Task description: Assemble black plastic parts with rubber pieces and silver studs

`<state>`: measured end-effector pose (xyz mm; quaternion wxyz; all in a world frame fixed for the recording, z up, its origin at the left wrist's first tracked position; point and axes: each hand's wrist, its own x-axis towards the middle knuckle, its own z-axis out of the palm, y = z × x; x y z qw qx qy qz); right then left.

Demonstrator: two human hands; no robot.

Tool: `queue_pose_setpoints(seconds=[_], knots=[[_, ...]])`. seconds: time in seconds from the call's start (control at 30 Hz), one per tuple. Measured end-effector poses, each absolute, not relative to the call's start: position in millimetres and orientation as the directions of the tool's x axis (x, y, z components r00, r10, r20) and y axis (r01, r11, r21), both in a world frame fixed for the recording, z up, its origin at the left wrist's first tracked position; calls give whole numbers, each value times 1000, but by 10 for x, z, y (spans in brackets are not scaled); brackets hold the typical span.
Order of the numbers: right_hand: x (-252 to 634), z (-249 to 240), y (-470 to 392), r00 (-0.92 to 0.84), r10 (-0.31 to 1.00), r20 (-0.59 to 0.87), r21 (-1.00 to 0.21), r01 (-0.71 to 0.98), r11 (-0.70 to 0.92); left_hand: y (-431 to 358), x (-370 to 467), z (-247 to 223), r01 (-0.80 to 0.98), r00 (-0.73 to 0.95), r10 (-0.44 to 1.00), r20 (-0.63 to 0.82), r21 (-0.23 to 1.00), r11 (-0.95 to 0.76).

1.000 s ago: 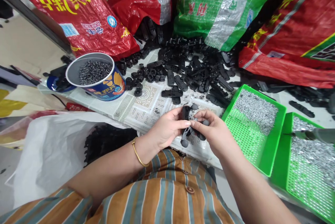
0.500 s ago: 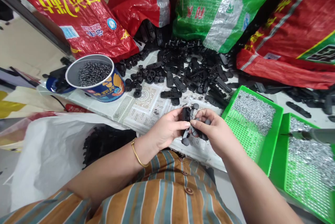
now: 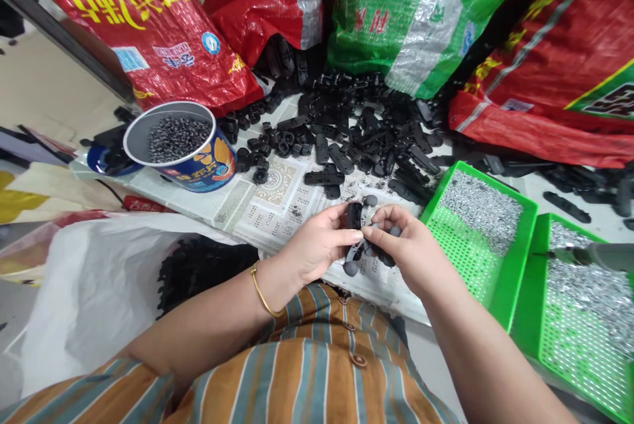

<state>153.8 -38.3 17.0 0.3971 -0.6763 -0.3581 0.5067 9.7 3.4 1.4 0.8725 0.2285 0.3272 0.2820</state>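
Close together over the table's front edge, both my hands are closed on small dark plastic pieces. My left hand [image 3: 321,239] pinches a black plastic part [image 3: 353,215] between thumb and fingers. In my right hand [image 3: 401,236] are grey plastic parts with rounded ends [image 3: 352,263], which meet the black part between the two thumbs. The fingers partly cover where the pieces join. Just beyond my hands, a heap of loose black plastic parts [image 3: 366,133] spreads over the tabletop [image 3: 307,212].
On the left stands a blue tub [image 3: 208,170] of small dark pieces. Green perforated trays [image 3: 456,265] with shiny metal bits are at the right, a tool [image 3: 604,256] over one. Red [image 3: 163,34] and green sacks [image 3: 366,28] line the back. A white bag [image 3: 99,292] holds black parts.
Almost nothing differs. Both hands stay in the same place with the same parts, and the view has shifted very slightly.
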Motion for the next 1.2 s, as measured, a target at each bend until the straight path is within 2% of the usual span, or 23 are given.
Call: queue_pose_setpoints(seconds=[0.33,0.53,1.03,1.2], knots=[[1559,223,-370,188,884,-429,-895,42,-443,43,105,62,-344,631,642,-435,585,734],[1547,257,-368,154,873,-463,-886,-46,-462,41,112,69,-335,636,642,-427,597,729],[1550,300,-368,170,877,-449,-891,-12,-454,41,142,65,-350,648,646,-403,596,723],[1564,246,-387,191,875,-444,-886,54,-461,27,158,63,-372,630,659,-411,586,720]])
